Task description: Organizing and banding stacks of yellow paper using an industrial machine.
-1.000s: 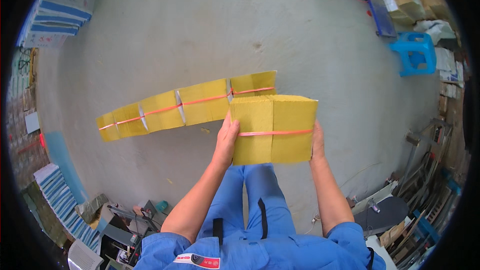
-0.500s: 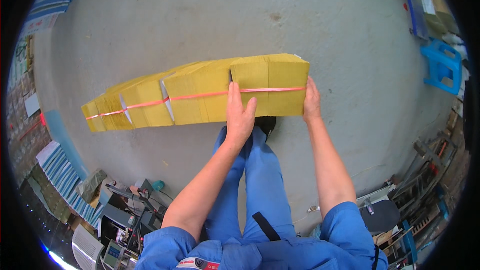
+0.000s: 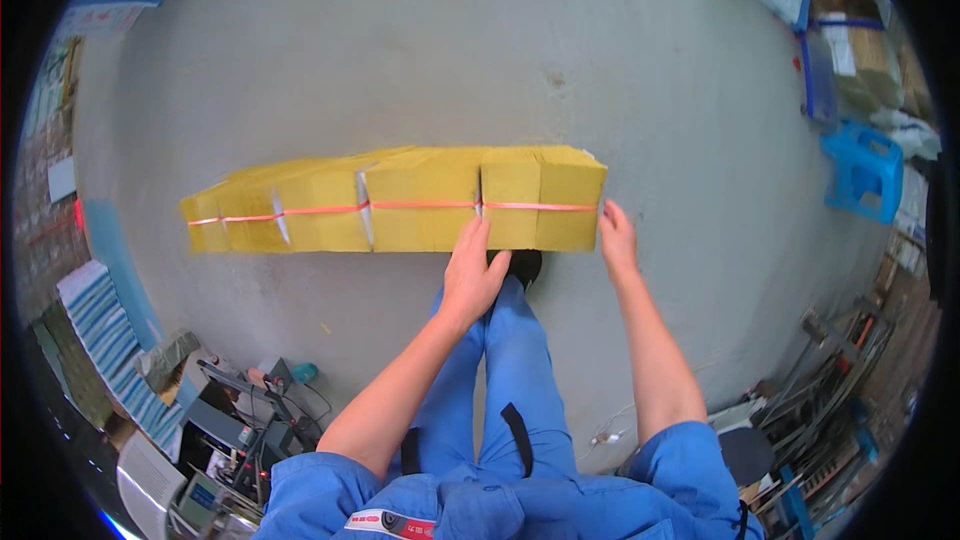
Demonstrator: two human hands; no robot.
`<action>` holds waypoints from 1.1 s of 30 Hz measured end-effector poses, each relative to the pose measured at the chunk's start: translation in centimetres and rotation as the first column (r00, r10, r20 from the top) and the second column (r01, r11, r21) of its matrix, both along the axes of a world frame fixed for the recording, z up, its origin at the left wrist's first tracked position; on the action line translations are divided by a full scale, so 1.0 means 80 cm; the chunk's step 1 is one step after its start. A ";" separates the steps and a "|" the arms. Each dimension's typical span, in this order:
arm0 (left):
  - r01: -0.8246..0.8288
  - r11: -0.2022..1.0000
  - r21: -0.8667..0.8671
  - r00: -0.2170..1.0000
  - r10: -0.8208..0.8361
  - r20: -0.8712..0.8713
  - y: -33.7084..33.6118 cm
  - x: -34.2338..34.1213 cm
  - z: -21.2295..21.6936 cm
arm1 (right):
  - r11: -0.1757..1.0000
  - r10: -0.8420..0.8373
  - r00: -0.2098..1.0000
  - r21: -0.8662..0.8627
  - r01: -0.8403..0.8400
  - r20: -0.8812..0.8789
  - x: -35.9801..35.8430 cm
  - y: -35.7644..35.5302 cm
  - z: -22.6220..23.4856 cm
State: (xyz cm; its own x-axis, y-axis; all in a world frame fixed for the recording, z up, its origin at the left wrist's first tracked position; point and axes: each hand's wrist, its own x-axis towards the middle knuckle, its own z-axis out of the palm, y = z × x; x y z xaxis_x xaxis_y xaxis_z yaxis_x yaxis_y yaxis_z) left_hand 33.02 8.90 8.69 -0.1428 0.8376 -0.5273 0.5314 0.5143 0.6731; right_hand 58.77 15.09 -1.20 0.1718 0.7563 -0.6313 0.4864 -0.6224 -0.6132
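A long row of yellow cardboard-like blocks or stacks lies crosswise before me, bound lengthwise by a thin pinkish-red strap. White gaps show between some of its sections. My left hand is open, its stretched fingertips at the near face right of the middle, just below the strap. At the right end of the row, my right hand has its fingers stretched up along the end face, touching it or very close. A dark shoe shows just below the near edge.
Grey concrete floor surrounds the row. A blue plastic stool stands at the right. Blue-and-white striped stacks are at the left, electronic equipment at the lower left, metal frames at the lower right.
The yellow row looks lower, smaller and straighter in the picture. My left hand has slid down off the strap, and my right hand is lower beside the end face. The view has shifted slightly.
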 end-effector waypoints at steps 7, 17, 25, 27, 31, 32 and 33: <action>-0.197 0.971 -0.132 0.974 0.209 0.087 -0.126 -0.089 0.196 | 0.968 0.230 0.906 -0.012 -0.250 -0.355 -0.068 -0.069 0.212; -0.748 0.663 0.028 0.589 0.644 0.488 -0.321 -0.003 0.397 | 0.531 0.507 0.280 0.040 -0.847 -0.815 -0.197 -0.183 0.488; -0.949 0.273 0.159 0.315 0.803 0.506 -0.423 0.090 0.481 | 0.205 0.510 -0.007 0.129 -0.970 -0.860 -0.199 -0.268 0.571; -0.972 0.137 0.189 0.220 0.807 0.548 -0.465 0.104 0.493 | 0.087 0.525 -0.091 0.160 -0.983 -0.846 -0.215 -0.306 0.589; -0.968 -0.129 0.216 0.054 0.733 0.678 -0.549 0.111 0.496 | -0.079 0.516 -0.242 0.236 -0.969 -0.822 -0.253 -0.394 0.622; -0.958 -0.187 0.218 0.025 0.702 0.712 -0.576 0.111 0.495 | -0.107 0.515 -0.284 0.268 -0.958 -0.809 -0.262 -0.422 0.628; -0.950 -0.215 0.224 0.011 0.697 0.717 -0.603 0.115 0.497 | -0.136 0.513 -0.305 0.274 -0.952 -0.802 -0.269 -0.450 0.632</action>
